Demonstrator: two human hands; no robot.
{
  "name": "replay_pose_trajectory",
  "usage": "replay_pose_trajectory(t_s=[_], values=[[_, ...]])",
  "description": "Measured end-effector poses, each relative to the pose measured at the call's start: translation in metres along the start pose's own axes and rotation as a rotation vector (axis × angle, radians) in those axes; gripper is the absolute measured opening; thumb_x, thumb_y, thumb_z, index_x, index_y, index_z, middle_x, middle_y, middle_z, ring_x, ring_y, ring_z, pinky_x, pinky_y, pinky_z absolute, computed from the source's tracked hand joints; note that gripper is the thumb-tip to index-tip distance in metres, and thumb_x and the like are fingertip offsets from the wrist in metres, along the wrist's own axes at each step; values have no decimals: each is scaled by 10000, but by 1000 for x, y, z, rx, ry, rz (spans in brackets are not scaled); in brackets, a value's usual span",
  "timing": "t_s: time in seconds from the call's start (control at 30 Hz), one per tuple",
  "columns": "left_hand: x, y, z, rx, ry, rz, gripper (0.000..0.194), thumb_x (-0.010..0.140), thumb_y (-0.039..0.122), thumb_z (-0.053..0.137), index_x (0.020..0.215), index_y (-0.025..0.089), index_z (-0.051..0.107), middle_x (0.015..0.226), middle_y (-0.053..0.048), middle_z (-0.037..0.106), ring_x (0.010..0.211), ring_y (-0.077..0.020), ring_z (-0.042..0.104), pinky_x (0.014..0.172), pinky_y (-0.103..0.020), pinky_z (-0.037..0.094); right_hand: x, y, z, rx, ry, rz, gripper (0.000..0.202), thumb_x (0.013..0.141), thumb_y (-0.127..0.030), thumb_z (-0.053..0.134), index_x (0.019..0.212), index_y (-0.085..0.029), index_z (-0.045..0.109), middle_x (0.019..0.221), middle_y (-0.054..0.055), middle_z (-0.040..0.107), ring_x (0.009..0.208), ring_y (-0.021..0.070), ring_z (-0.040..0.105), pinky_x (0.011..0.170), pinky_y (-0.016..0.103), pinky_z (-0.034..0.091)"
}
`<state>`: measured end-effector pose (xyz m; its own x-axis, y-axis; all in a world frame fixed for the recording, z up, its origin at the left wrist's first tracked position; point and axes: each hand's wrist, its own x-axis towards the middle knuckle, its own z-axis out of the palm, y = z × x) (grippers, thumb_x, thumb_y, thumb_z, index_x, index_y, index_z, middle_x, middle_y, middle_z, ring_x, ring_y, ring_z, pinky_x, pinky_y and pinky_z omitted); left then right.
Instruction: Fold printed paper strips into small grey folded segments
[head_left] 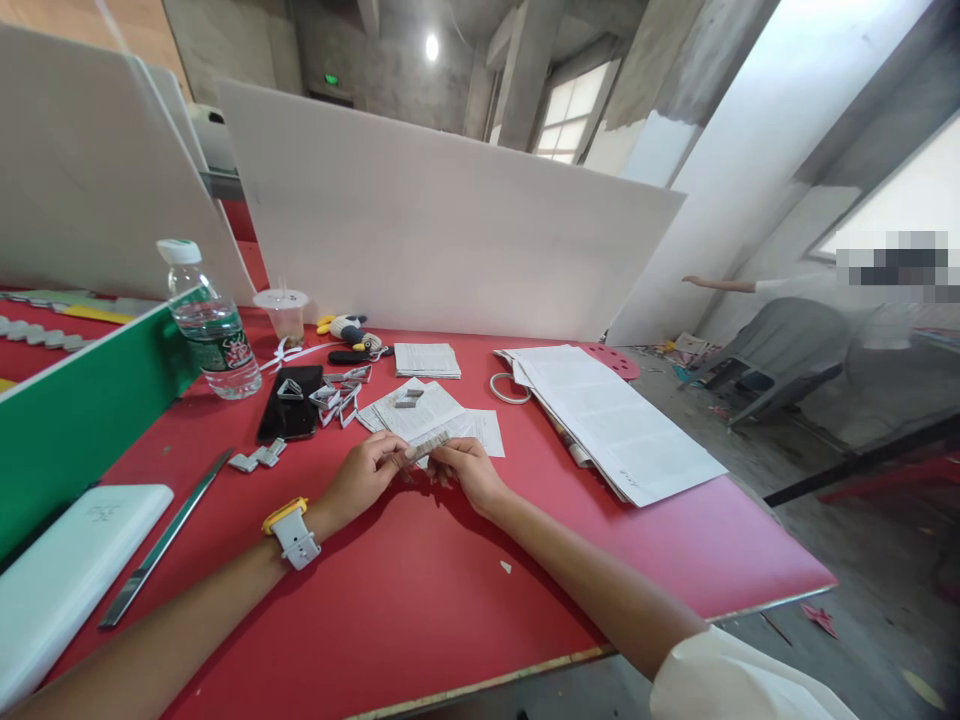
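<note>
Between my two hands is a narrow folded strip of printed paper, a paper strip point(428, 446). My left hand point(373, 468) pinches its left end, and my right hand point(466, 470) pinches the other end. Just beyond lie loose printed paper sheets point(442, 408), with one small folded paper piece point(409, 398) on top. Several folded paper pieces point(341, 398) are heaped to the left, partly beside a black phone point(300, 420). A short linked chain of folded paper point(259, 456) rests on the red table near my left hand.
A water bottle point(214, 340), a lidded cup point(283, 312) and a small plush toy point(352, 332) stand at the back left. A metal blade point(169, 535) and white power bank point(86, 590) lie left. Large paper sheets point(622, 425) cover the right. Another person point(892, 300) is beyond the table.
</note>
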<state>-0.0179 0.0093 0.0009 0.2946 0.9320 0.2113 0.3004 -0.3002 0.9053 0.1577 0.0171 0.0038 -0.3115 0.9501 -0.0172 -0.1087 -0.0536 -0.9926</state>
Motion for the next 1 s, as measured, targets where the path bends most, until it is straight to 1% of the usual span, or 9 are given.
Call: replay_pose_trajectory(t_s=[0.13,0.27,0.37,0.53,0.63,0.73,0.8,0.9,1.0], values=[[-1,1,0,-98,-63,-124,395,807,547,538,727,162,576,660,-15,602,544,-149,582,529,-264,482,-1,0,-2,-29,-47,14,215,685,-271,583,520,-139,624,495,19,590,409,75,453,467,234,341],[-1,5,-2,36,-12,-53,385,805,517,540,668,161,593,558,8,555,536,-133,527,495,-228,426,-1,-1,-4,-65,-108,3,221,702,-285,591,547,-135,640,502,26,597,428,83,475,478,233,359],[1,6,-3,115,14,9,353,809,472,536,661,160,613,572,5,575,563,-129,521,518,-222,407,-2,-2,-5,-104,-154,-18,261,732,-311,578,548,-136,639,513,37,609,428,89,481,460,231,351],[1,3,-3,170,17,23,344,814,444,530,633,160,600,588,2,585,568,-124,506,531,-226,395,-2,-3,-5,-155,-213,-50,380,765,-422,608,504,-146,608,512,44,608,500,122,558,527,249,416],[0,2,-1,162,11,20,365,817,458,534,613,160,588,597,-4,597,570,-123,508,529,-227,399,-2,-2,-3,-189,-161,-30,445,751,-516,629,508,-144,604,483,28,589,433,96,496,485,240,385],[-1,3,0,81,0,-38,363,804,479,564,637,159,597,622,-15,629,589,-131,544,537,-230,431,-2,-1,-2,-152,-105,-1,463,735,-551,637,523,-140,608,484,30,592,420,94,485,471,239,378],[0,3,0,-27,23,-106,349,761,504,620,758,155,624,649,-16,651,585,-136,569,535,-238,457,-2,-1,-1,-108,-78,3,459,740,-540,639,520,-138,607,496,39,601,428,99,497,476,241,384],[2,2,-2,-201,44,-181,489,677,527,706,970,146,614,706,-26,681,599,-152,612,548,-259,496,-1,-1,-2,-72,-40,-19,451,747,-521,642,516,-135,614,504,43,607,425,91,487,480,239,383],[4,-1,-3,-265,-44,-205,487,685,562,692,892,125,638,753,-68,697,608,-160,628,560,-285,525,-2,-1,-2,-56,-36,-32,450,743,-536,646,533,-138,624,513,39,608,431,95,493,484,243,391]])
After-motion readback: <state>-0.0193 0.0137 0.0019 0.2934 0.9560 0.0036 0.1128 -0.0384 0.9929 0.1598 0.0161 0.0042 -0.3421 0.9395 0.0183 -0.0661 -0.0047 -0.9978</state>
